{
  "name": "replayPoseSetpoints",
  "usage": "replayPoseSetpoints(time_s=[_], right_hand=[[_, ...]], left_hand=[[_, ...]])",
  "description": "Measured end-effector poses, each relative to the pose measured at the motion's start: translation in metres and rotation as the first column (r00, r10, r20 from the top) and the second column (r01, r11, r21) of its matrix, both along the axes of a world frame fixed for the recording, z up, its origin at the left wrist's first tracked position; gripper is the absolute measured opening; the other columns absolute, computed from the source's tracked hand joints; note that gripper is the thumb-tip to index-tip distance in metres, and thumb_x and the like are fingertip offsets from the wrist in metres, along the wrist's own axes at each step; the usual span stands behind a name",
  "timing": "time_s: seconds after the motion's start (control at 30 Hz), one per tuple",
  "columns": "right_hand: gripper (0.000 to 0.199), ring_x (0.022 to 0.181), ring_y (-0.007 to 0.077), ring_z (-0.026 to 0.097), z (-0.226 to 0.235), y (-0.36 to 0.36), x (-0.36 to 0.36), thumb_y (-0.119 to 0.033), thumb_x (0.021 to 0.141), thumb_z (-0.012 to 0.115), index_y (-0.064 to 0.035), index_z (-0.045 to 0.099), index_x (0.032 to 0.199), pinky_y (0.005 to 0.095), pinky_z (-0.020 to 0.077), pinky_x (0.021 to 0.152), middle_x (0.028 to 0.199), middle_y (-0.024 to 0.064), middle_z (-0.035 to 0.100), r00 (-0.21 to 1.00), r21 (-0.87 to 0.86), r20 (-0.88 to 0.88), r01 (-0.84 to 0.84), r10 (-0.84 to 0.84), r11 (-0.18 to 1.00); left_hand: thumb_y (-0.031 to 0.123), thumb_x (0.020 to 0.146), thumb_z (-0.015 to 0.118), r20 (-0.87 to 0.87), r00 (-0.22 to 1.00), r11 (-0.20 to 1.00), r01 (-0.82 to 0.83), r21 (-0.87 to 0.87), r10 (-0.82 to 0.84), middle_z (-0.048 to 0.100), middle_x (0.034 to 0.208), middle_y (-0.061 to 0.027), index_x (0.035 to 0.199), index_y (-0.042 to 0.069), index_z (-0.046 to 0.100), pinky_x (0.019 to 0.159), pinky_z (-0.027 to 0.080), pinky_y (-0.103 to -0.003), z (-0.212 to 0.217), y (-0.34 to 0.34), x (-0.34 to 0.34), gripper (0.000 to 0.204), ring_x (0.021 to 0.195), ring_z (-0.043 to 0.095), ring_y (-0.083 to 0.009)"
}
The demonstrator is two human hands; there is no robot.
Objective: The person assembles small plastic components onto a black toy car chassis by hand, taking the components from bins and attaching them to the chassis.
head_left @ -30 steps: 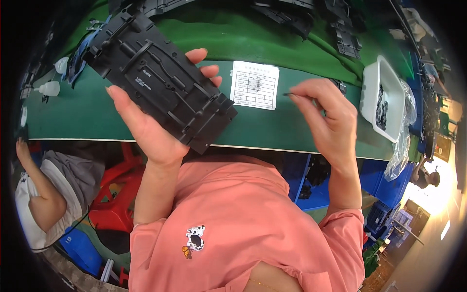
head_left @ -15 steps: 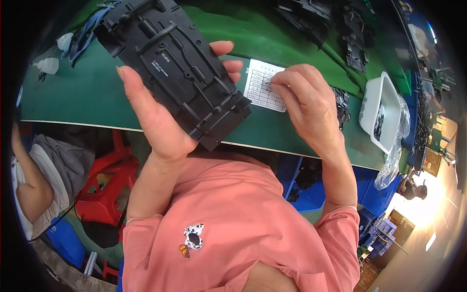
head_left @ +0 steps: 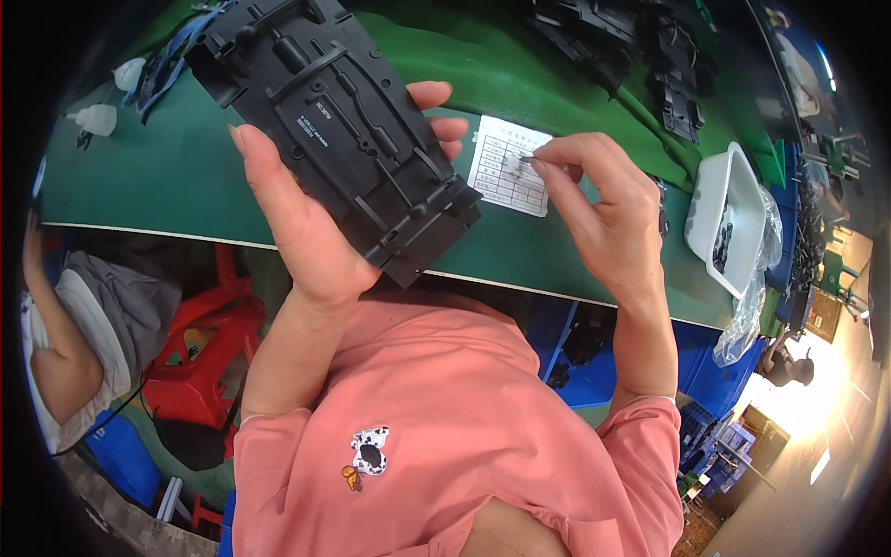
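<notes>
A long black moulded plastic panel (head_left: 348, 130) lies tilted across my left hand (head_left: 316, 241), its ribbed side facing up. My thumb grips one long edge and my fingertips show past the other. Off to the right, my right hand (head_left: 608, 209) pinches a tiny dark piece (head_left: 527, 160) between thumb and forefinger; its exact kind is too small to make out. Below that pinch, a white printed form (head_left: 501, 190) with a table lies on the green bench. The two hands are apart.
A white tray (head_left: 710, 195) holding small dark parts stands at the right, a clear plastic bag (head_left: 742, 325) beside it. Black moulded parts (head_left: 682, 111) lie at the back on green cloth (head_left: 464, 56). A red stool (head_left: 213, 325) and another person's arm (head_left: 70, 371) are at the left.
My right hand has shifted slightly right, and the dark piece in its pinch now shows more plainly. The panel in my left hand has barely moved.
</notes>
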State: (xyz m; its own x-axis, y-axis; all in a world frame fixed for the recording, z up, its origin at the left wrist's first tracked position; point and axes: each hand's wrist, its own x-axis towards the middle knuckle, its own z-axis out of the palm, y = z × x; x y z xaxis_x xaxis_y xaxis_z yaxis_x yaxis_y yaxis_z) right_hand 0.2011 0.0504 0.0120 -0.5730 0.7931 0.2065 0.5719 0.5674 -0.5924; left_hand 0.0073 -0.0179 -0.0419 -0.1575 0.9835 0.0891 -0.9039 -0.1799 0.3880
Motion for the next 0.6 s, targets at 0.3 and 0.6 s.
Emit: replayPoseSetpoints(time_s=[0.3,0.6], right_hand=[[0.011,0.074,0.0171,0.057,-0.014,0.005,0.003,-0.005,0.075,0.07,-0.0042,0.068,0.086,0.0278,0.0451,0.063,0.08,0.0061,0.058,0.99,-0.057,-0.12,0.072,-0.078,0.996],[0.009,0.069,0.0152,0.053,-0.018,0.003,0.004,-0.006,0.077,0.068,-0.0048,0.067,0.085,0.0276,0.0423,0.061,0.08,0.0042,0.065,0.978,-0.103,-0.158,0.122,-0.137,0.987]], left_hand=[[0.07,0.087,0.024,0.002,1.0,1.0,-0.01,-0.006,0.01,0.046,0.125,-0.0254,0.136,0.001,0.031,0.088,0.049,-0.049,0.001,0.0,0.002,0.085,0.103,0.057,-0.0346],[0.069,0.087,0.026,-0.004,1.0,1.0,0.006,0.018,-0.006,0.045,0.126,-0.0258,0.136,0.0,0.03,0.089,0.048,-0.049,0.0,0.001,0.0,0.084,0.104,0.056,-0.0351]])
